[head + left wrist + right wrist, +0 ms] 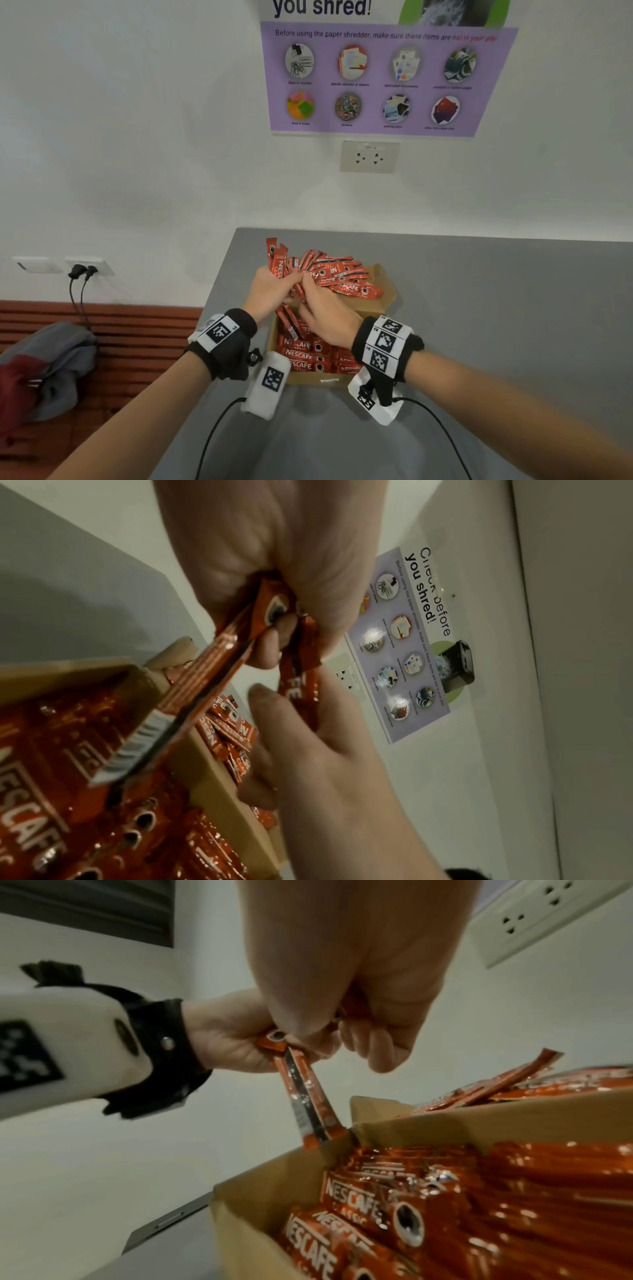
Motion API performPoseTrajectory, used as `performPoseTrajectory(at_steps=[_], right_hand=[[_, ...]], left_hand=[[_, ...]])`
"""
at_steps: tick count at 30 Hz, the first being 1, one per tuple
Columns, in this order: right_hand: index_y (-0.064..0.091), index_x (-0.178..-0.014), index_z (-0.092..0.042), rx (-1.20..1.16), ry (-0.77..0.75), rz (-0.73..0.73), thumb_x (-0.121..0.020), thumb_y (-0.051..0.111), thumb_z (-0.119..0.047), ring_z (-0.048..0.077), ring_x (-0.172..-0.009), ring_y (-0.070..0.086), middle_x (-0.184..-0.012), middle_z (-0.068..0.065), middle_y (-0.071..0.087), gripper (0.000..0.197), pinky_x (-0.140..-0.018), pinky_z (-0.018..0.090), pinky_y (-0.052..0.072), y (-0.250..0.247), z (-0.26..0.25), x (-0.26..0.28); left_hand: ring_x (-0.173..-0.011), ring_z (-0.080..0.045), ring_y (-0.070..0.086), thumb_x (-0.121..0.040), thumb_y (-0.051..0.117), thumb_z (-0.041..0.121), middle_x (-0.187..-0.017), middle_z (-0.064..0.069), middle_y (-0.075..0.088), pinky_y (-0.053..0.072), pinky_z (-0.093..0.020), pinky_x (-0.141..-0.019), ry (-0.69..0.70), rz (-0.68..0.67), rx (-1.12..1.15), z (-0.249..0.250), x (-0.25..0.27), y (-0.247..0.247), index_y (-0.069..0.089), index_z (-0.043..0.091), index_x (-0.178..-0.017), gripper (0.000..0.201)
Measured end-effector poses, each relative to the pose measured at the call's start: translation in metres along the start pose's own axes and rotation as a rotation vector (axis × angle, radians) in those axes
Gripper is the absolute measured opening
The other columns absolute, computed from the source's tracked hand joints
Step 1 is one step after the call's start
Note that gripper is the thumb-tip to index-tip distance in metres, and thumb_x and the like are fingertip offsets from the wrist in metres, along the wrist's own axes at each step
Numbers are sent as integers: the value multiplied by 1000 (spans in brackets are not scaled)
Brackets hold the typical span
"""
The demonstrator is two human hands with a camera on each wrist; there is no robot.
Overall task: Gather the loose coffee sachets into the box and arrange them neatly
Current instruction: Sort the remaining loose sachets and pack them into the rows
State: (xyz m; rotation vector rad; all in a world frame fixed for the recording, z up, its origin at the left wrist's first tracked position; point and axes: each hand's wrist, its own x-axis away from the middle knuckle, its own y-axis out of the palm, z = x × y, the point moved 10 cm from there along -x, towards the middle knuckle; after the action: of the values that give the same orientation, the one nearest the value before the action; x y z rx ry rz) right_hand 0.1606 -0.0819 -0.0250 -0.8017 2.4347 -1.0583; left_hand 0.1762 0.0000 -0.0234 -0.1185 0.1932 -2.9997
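Note:
An open cardboard box (308, 379) sits on the grey table, its near half filled with flat rows of red Nescafe sachets (301, 353). A loose heap of sachets (342, 277) lies over its far half and back flap. My left hand (286, 282) grips a bundle of sachets (275, 260) above the box's left side; their lower ends (219, 664) hang toward the box (205, 764). My right hand (308, 303) meets it from the right, its curled fingers pinching sachets in the same bundle. In the right wrist view a sachet (308, 1096) hangs from the left hand (232, 1042) beside the right hand (369, 1001), over the box wall (479, 1123).
The grey table (496, 325) runs right and toward me from the box; its left edge is near my left wrist. A wall with a socket (370, 157) and a poster (383, 78) stands behind. A jacket (44, 370) lies on a slatted bench at left.

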Motion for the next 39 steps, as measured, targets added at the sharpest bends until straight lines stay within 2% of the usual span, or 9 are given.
performPoseTrajectory(at_steps=[4,7,9,10,14,18,23,32,39], right_hand=[[36,-116,-9,16,74,-153,-91,57,-31,9,-60,54,-82,0,59,39,-53,23,48,10,7,1],[52,-104,-11,220,129,-322,-83,65,-40,14,-71,60,-88,4,66,38,-62,25,50,22,22,7],[64,-91,-10,370,88,-428,-79,70,-40,16,-77,62,-87,3,68,33,-66,28,49,37,20,13],[67,-90,-11,444,69,-451,-77,71,-42,18,-79,62,-88,4,69,34,-67,30,49,43,17,15],[61,-104,-5,630,85,-470,-79,70,-33,29,-94,62,-105,11,64,39,-72,34,47,54,11,19],[58,-107,-3,699,115,-435,-85,62,-18,33,-100,61,-110,14,62,27,-73,37,45,58,5,20],[57,-109,-2,704,156,-407,-88,56,-10,34,-100,61,-110,15,63,22,-78,39,48,57,7,22],[62,-99,-7,534,253,-429,-78,71,-19,30,-94,64,-104,11,66,25,-81,40,54,56,21,18],[60,-97,-6,501,223,-383,-76,74,-19,32,-95,62,-104,13,64,28,-82,42,53,52,20,11]], left_hand=[[-44,-4,52,-87,55,2,-61,-1,58,43,-14,-45,46,96,-95,7,-3,-19,52,12,-67,23],[-38,0,49,-91,49,2,-64,-5,59,40,-15,-43,72,236,-21,14,-6,-46,48,15,-72,24],[-37,1,48,-92,47,1,-65,-5,57,39,-16,-44,61,243,29,14,-8,-50,48,17,-75,23],[-37,1,48,-92,47,1,-64,-5,57,39,-17,-45,59,226,23,13,-7,-47,48,17,-76,23],[-39,2,50,-92,48,3,-65,-5,58,39,-11,-43,69,171,-45,4,-5,-33,52,15,-79,18],[-41,2,50,-93,49,5,-67,-5,58,40,-16,-50,69,146,-46,0,-6,-29,53,13,-79,16],[-44,2,53,-92,50,4,-65,-4,58,41,-11,-46,86,136,-48,1,-5,-31,54,11,-81,13],[-47,3,55,-94,51,8,-66,-3,59,41,-9,-46,91,102,-52,2,-5,-23,54,11,-80,14],[-48,2,56,-93,51,7,-66,-2,59,42,-11,-47,81,90,-59,0,-5,-22,54,13,-79,16]])
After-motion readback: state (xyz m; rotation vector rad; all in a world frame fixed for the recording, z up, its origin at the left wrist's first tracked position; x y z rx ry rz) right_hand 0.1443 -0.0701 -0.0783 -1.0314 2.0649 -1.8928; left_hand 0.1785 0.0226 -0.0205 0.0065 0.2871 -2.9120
